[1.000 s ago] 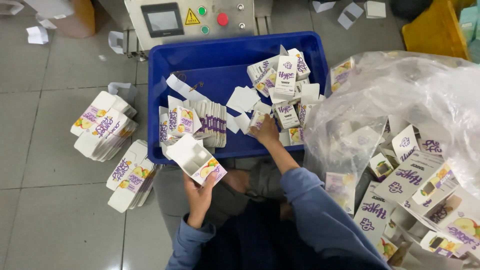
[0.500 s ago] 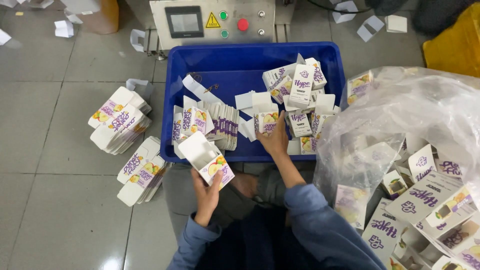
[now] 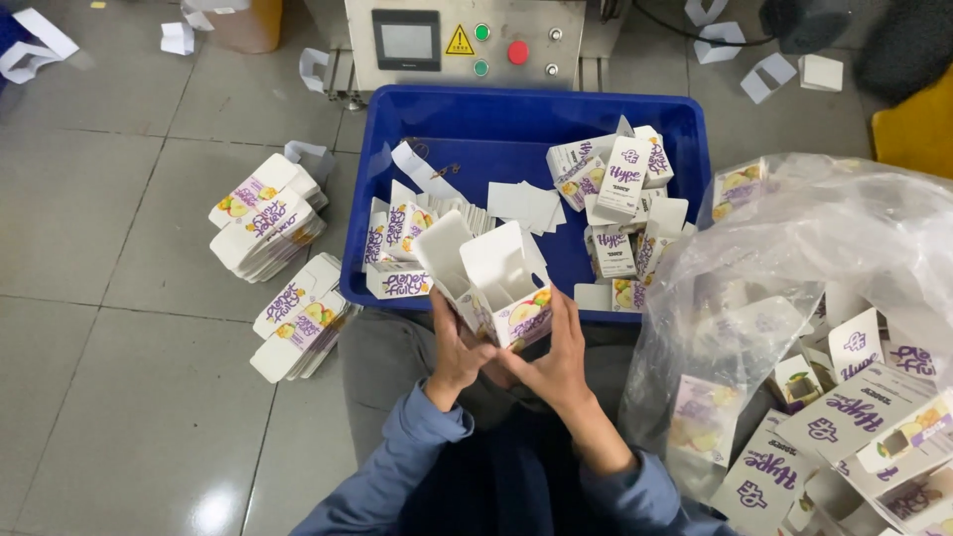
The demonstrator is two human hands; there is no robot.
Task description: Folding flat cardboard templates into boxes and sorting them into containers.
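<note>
Both hands — left (image 3: 459,349), right (image 3: 558,355) — clasping open carton (image 3: 501,283), blue bin (image 3: 516,114) (grey tiled floor (image 3: 119,397)).

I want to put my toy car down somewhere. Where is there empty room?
Bare floor tiles lie left of the flat carton stacks. Inside the blue bin, the back strip near the machine is bare. It is crowded by the plastic bag and where both hands hold a carton.
</note>
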